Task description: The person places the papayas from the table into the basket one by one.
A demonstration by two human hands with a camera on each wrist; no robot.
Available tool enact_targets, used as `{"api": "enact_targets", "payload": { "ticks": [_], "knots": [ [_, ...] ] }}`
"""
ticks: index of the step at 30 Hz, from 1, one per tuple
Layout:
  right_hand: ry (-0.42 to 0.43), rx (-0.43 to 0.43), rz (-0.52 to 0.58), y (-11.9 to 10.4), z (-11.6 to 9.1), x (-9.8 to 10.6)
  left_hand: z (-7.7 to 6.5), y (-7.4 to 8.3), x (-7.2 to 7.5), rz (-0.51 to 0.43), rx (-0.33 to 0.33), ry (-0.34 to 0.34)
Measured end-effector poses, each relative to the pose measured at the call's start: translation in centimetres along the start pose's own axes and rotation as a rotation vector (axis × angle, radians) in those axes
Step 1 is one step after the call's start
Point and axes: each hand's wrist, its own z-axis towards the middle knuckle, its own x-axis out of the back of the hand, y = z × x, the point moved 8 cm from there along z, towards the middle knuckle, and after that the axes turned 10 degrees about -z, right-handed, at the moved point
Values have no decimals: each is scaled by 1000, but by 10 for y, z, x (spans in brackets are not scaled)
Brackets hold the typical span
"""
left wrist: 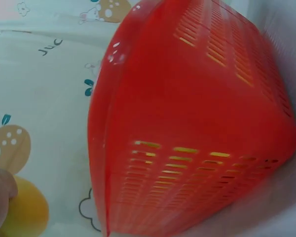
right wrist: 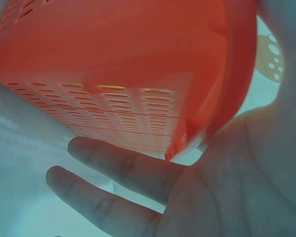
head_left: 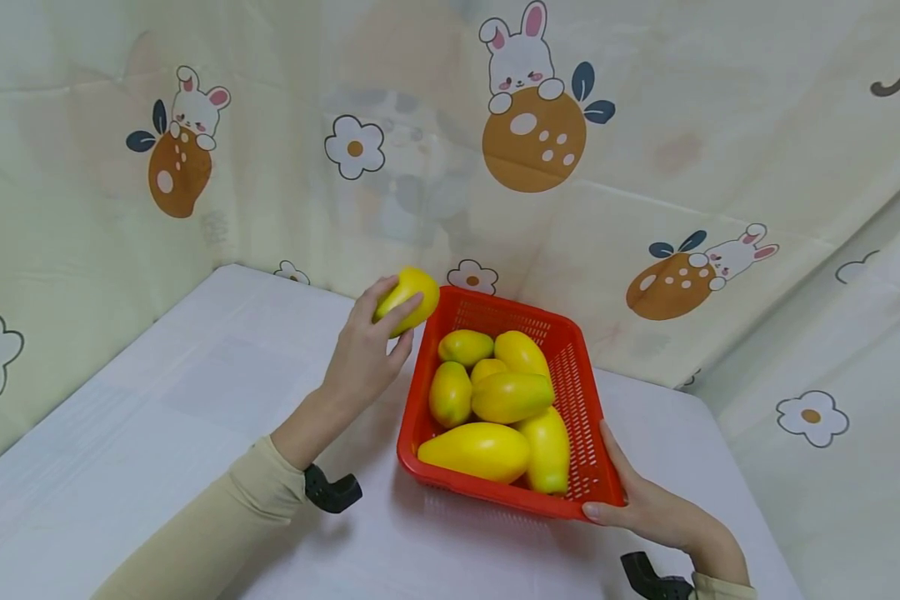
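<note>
My left hand (head_left: 363,354) holds a yellow mango (head_left: 418,304) in the air, just beyond the left rim of a red plastic basket (head_left: 588,408). Fingers and thumb wrap the fruit's sides; in the left wrist view part of that mango (left wrist: 29,210) shows at the lower left corner. Several more yellow mangoes, some tinged green, lie heaped in the basket, one mango (head_left: 512,397) on top. At the basket's near right corner, my right hand (head_left: 656,508) grips the rim, thumb in front and fingers along the side. Two of its fingers (right wrist: 128,165) stretch out beside the slotted wall.
The basket stands on a white-covered table (head_left: 195,417). Behind it hangs a cream curtain (head_left: 420,208) printed with rabbits, fruit and flowers, close to the table's far edge. A black wrist mount (head_left: 332,490) sits below the left wrist.
</note>
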Motion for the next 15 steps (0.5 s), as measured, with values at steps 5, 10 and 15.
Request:
{"api": "enact_targets", "payload": {
  "ticks": [5,10,15],
  "knots": [
    [0,5,-7,-1,0,0,-3,6,-7,-4,-25,-31],
    [0,-1,-3,0,0,0,-7,15,-14,-21,-73,-72],
    [5,-8,2,2,0,0,-10,24,-22,-49,-123,-117]
  ]
}}
